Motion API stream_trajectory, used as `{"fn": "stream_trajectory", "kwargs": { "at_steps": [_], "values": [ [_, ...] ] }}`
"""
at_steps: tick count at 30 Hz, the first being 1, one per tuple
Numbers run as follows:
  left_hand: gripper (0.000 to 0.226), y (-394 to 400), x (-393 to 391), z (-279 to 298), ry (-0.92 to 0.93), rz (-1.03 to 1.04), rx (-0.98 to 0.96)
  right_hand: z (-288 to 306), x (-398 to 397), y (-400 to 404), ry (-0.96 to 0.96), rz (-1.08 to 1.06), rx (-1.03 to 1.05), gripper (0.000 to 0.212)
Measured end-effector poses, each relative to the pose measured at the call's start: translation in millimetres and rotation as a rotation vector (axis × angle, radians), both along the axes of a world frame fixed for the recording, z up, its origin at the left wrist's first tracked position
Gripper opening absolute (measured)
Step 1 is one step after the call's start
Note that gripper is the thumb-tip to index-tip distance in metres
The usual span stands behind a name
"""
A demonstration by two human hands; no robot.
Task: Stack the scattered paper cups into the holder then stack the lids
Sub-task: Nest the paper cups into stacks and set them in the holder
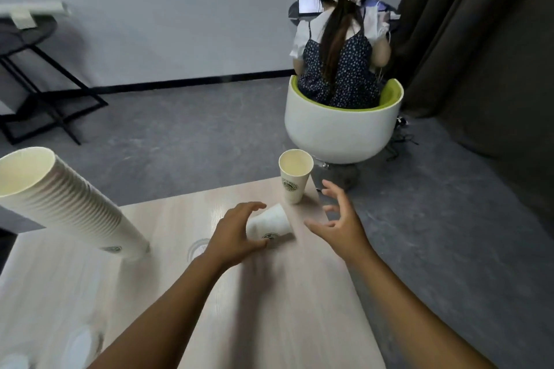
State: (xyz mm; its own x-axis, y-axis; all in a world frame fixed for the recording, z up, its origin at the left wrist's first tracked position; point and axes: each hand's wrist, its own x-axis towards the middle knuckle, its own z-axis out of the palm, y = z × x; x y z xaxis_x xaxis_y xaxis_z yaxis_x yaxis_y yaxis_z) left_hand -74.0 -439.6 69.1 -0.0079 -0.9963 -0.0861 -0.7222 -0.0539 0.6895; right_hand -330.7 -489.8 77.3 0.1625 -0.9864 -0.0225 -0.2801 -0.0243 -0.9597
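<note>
A white paper cup (271, 222) with a green logo lies on its side on the pale wooden table (293, 302). My left hand (236, 234) curls its fingers and thumb round the cup's left end. To the right hovers my right hand (338, 220), fingers spread and bent, holding nothing. Just beyond it a second paper cup (295, 177) stands upright at the table's far right corner. At the left, a tall stack of nested cups (63, 204) leans towards me. Whether a holder stands under it I cannot see.
A clear lid (198, 249) lies flat between the stack and my left hand. Blurred lids (81, 344) lie at the table's near left. Beyond the far edge a person sits in a white chair (341, 132), back turned. A black-legged side table (45, 81) stands far left.
</note>
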Motion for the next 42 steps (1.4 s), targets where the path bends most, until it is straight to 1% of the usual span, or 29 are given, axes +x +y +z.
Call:
{"fn": "stream_trajectory", "kwargs": {
  "at_steps": [3, 6, 11, 16, 22, 25, 28, 32, 34, 37, 42],
  "values": [
    [0.085, -21.3, -4.4, -18.1, -0.083, -0.024, 0.047, -18.6, 1.5, -16.8, 0.019, 0.032, 0.001, 0.09],
    [0.082, -38.0, -6.7, -32.6, -0.114, -0.041, 0.084, -32.4, 4.6, -29.7, 0.02, 0.04, 0.007, 0.092],
    [0.082, -51.8, -7.5, -50.2, -0.117, -0.051, 0.124, -41.9, 7.5, -52.7, 0.016, 0.002, -0.029, 0.089],
    [0.089, -60.8, -9.4, -57.5, -0.111, -0.077, 0.177, -45.1, 11.9, -78.6, 0.042, -0.046, -0.043, 0.097],
    [0.098, -69.9, -11.7, -60.1, -0.128, -0.081, 0.236, -44.2, 34.7, -109.4, 0.087, 0.006, -0.071, 0.108],
    [0.103, -69.2, -6.2, -61.3, -0.105, -0.059, 0.248, -46.6, 46.3, -122.0, 0.095, 0.023, -0.066, 0.109],
    [0.1, -65.7, 1.5, -54.1, -0.016, -0.016, 0.198, -49.8, 54.0, -132.1, 0.095, 0.048, -0.077, 0.105],
    [0.085, -57.2, 10.8, -35.9, 0.119, 0.082, 0.055, -46.8, 59.2, -133.0, 0.055, 0.039, -0.083, 0.097],
    [0.082, -50.5, 12.1, -21.6, 0.18, 0.136, -0.009, -39.0, 59.1, -126.0, 0.038, 0.044, -0.094, 0.096],
    [0.083, -34.4, 11.7, -1.7, 0.259, 0.203, -0.087, -21.9, 56.9, -107.7, 0.023, 0.059, -0.119, 0.095],
    [0.091, 7.6, 15.8, 28.9, 0.304, 0.262, -0.153, 16.6, 56.1, -63.0, 0.022, 0.11, -0.181, 0.095]
  ]
}}
